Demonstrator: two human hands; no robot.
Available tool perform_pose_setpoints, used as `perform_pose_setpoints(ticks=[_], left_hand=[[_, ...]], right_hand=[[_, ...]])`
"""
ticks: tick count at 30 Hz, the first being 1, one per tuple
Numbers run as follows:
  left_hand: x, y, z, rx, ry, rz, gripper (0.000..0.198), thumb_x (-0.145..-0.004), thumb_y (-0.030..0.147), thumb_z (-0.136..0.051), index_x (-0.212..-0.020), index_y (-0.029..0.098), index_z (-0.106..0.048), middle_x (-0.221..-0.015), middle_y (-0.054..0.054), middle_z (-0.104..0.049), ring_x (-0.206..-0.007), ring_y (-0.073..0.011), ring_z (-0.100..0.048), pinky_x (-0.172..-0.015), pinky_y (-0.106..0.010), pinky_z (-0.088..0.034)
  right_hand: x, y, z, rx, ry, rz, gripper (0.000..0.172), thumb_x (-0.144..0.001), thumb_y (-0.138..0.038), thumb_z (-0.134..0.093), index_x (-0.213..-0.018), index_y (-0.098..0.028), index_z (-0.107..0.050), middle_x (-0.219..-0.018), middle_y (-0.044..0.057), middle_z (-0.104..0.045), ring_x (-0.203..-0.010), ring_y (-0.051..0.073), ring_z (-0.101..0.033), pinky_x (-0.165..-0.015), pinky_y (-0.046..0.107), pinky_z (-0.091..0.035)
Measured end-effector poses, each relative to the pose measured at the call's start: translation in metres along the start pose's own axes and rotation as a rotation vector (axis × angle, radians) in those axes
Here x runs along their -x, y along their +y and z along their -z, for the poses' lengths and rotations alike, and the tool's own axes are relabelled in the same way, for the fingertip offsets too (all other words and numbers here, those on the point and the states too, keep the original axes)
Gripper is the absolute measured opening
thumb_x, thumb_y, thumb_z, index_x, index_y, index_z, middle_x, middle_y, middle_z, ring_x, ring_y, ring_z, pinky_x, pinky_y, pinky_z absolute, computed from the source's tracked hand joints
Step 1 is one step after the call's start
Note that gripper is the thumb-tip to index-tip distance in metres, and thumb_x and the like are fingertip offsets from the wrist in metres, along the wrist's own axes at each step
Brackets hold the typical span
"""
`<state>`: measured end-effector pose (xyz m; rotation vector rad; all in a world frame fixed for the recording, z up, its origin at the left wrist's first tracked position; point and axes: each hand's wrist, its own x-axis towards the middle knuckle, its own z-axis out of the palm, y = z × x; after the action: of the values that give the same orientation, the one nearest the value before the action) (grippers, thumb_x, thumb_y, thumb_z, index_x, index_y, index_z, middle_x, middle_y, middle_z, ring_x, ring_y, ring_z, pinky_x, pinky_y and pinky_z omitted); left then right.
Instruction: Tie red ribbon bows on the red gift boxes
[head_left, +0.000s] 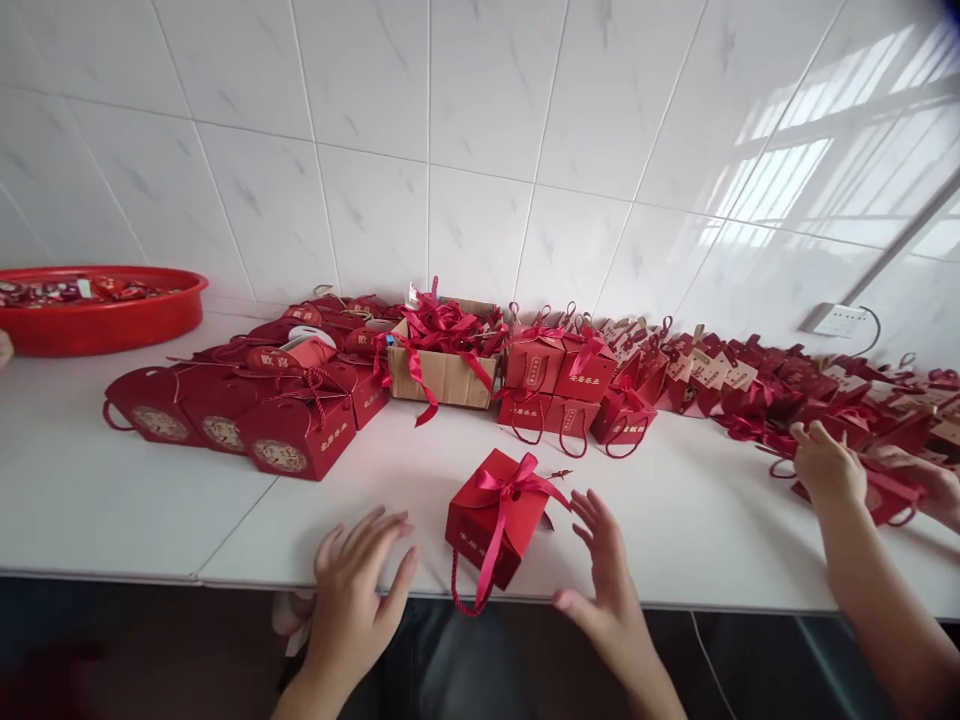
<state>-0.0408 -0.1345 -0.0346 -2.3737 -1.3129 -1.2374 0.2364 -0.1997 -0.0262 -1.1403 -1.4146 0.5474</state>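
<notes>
The person's 2 hands (358, 588) flank a red box (484, 514) (bow (511, 489) on top).

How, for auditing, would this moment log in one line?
left hand: open | right hand: open | red box: between hands | ribbon bow: tied

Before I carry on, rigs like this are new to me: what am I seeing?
There's no machine: this picture comes from a camera worn on a person's head, facing forward and down. The wearer's left hand and right hand are open on either side of a red box with a ribbon bow; neither grips it. The white table also holds more red boxes, a cardboard box of ribbons and, far left, a red basin. At the right, another person's hands are at a further box.
</notes>
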Motion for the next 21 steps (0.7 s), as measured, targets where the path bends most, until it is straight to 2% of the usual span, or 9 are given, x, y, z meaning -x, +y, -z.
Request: perform_pose_setpoints(ticks=[2,5,10,14,16,18,21], left_hand=[[0.028,-0.01,-0.007,-0.11,0.027,-0.099,0.032,-0.084,0.021,-0.055,-0.116,0.023,-0.059,-0.115,-0.006,-0.069,-0.108,-0.0262,-0.061,-0.105,-0.042,-0.025],[0.052,-0.017,-0.017,-0.16,0.086,-0.125,0.041,-0.081,0.021,-0.057,-0.123,0.021,-0.057,-0.115,-0.009,-0.069,-0.107,-0.0277,-0.061,-0.107,-0.044,-0.023],[0.058,-0.018,-0.024,-0.154,0.13,-0.104,0.04,-0.08,0.022,-0.059,-0.12,0.021,-0.058,-0.112,-0.01,-0.07,-0.105,-0.0279,-0.061,-0.109,-0.046,-0.017],[0.057,-0.018,-0.024,-0.143,0.116,-0.112,0.041,-0.08,0.021,-0.059,-0.121,0.02,-0.058,-0.113,-0.01,-0.07,-0.106,-0.0279,-0.06,-0.109,-0.047,-0.017],[0.057,-0.019,-0.024,-0.137,0.116,-0.109,0.041,-0.08,0.021,-0.059,-0.121,0.021,-0.058,-0.113,-0.01,-0.069,-0.106,-0.0277,-0.06,-0.109,-0.046,-0.017],[0.057,-0.02,-0.025,-0.129,0.132,-0.106,0.041,-0.08,0.022,-0.059,-0.121,0.021,-0.058,-0.113,-0.009,-0.07,-0.105,-0.0273,-0.061,-0.11,-0.045,-0.017],[0.058,-0.021,-0.028,-0.12,0.158,-0.103,0.041,-0.08,0.023,-0.06,-0.121,0.022,-0.059,-0.112,-0.009,-0.07,-0.105,-0.0269,-0.061,-0.11,-0.044,-0.016]], right_hand=[[0.011,0.006,-0.008,0.046,-0.02,-0.037,0.105,-0.07,-0.056,-0.071,-0.149,-0.033,-0.006,-0.155,0.01,-0.014,-0.141,0.034,-0.021,-0.111,0.055,-0.023],[0.01,0.004,-0.022,0.053,-0.024,-0.068,0.114,-0.067,-0.05,-0.077,-0.15,-0.035,0.001,-0.157,0.007,-0.009,-0.143,0.034,-0.013,-0.113,0.058,-0.016],[-0.006,-0.01,-0.039,-0.019,-0.047,-0.111,0.122,-0.066,-0.041,-0.08,-0.148,-0.035,0.01,-0.155,0.009,-0.013,-0.141,0.031,-0.023,-0.113,0.055,-0.022],[-0.012,-0.011,-0.042,-0.078,-0.074,-0.152,0.121,-0.068,-0.037,-0.078,-0.148,-0.035,0.012,-0.147,0.011,-0.031,-0.138,0.029,-0.03,-0.111,0.052,-0.027],[-0.013,-0.008,-0.036,-0.125,-0.065,-0.154,0.116,-0.07,-0.034,-0.077,-0.148,-0.037,0.008,-0.145,0.009,-0.034,-0.135,0.027,-0.035,-0.11,0.05,-0.03],[-0.016,-0.005,-0.019,-0.198,-0.054,-0.129,0.109,-0.071,-0.033,-0.076,-0.149,-0.038,0.002,-0.145,0.009,-0.034,-0.133,0.027,-0.039,-0.108,0.047,-0.035],[-0.033,0.0,0.029,-0.288,-0.07,-0.07,0.096,-0.074,-0.033,-0.072,-0.148,-0.038,-0.011,-0.147,0.009,-0.035,-0.126,0.028,-0.048,-0.098,0.043,-0.046]])
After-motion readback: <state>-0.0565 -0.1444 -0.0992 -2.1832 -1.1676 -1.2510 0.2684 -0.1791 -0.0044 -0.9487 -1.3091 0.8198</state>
